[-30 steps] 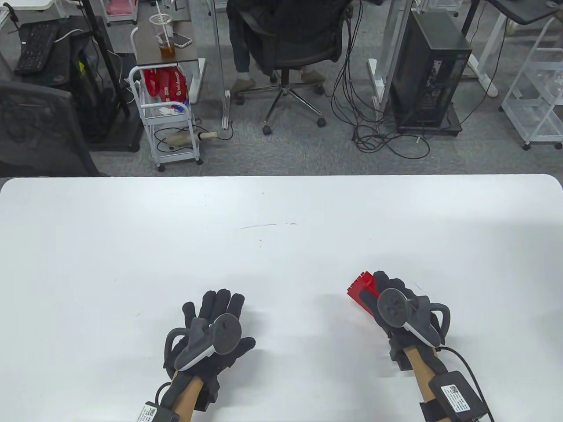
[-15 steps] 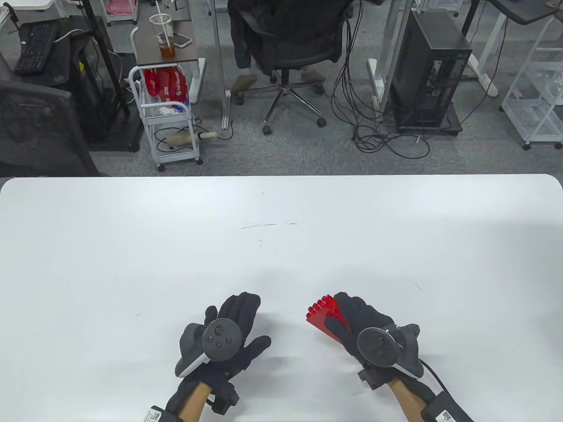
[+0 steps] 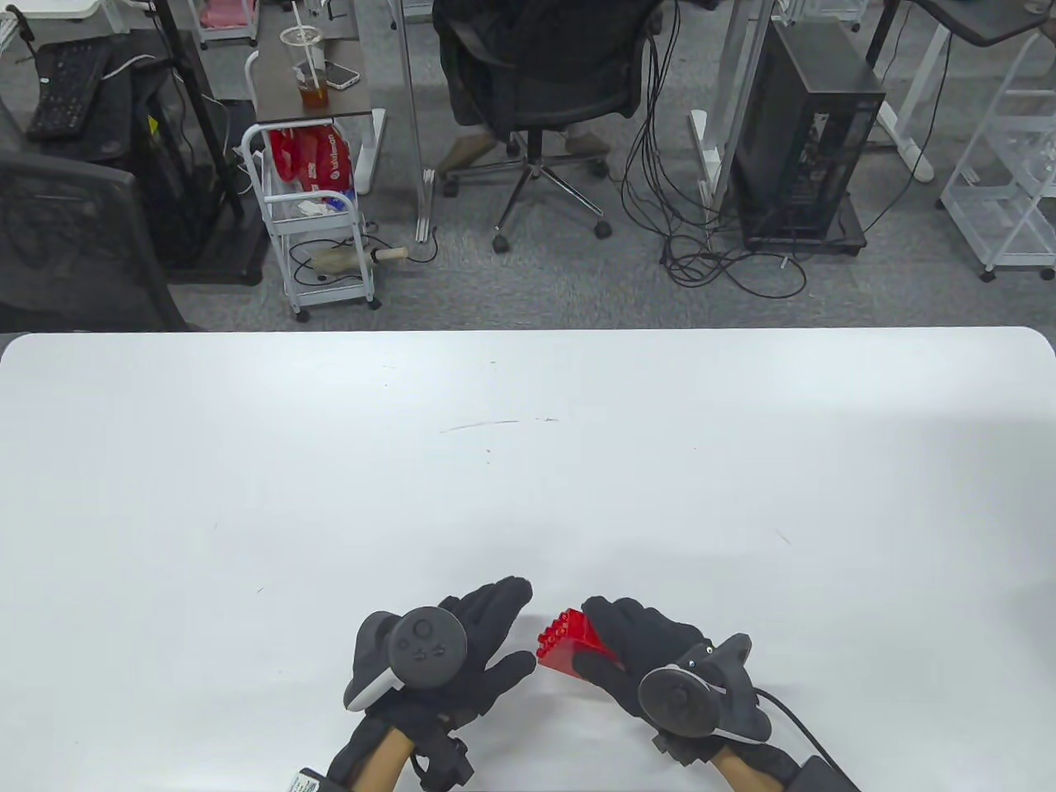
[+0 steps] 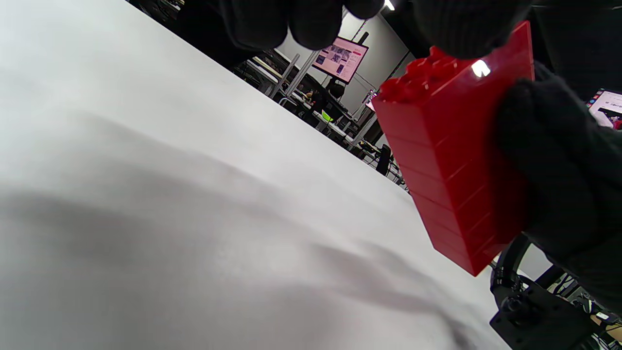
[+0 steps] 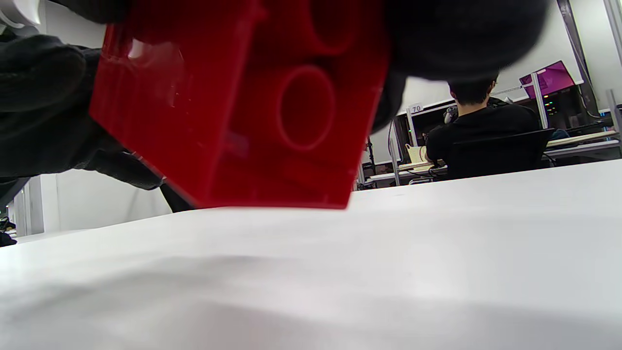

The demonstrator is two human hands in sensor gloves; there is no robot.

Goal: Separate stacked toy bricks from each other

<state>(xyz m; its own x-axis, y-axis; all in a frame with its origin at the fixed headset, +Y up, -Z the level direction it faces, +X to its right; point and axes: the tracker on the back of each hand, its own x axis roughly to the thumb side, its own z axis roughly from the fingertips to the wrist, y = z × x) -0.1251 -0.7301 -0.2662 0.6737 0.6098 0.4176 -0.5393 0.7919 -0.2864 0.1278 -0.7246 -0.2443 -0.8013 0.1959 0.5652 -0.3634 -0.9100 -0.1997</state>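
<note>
Nothing separated yet: right hand [image 3: 652, 660] grips the intact red brick stack [image 3: 568, 645] at 6 o'clock above the tabletop [image 3: 528, 462], left hand [image 3: 462, 652] fingers spread wide beside it.

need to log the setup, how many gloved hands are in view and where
2. The left hand hovers open over the table near its front edge. The right hand is just beside it, gripping the red brick stack. None seem hidden.

Brick stack [image 4: 452, 160] is looking like glossy red hard plastic, catching glare. Both hands, left hand [image 3: 462, 660] and right hand [image 3: 652, 660], are wearing matt black knit cloth gloves. Bench [image 3: 528, 462] is showing smooth matt white.
</note>
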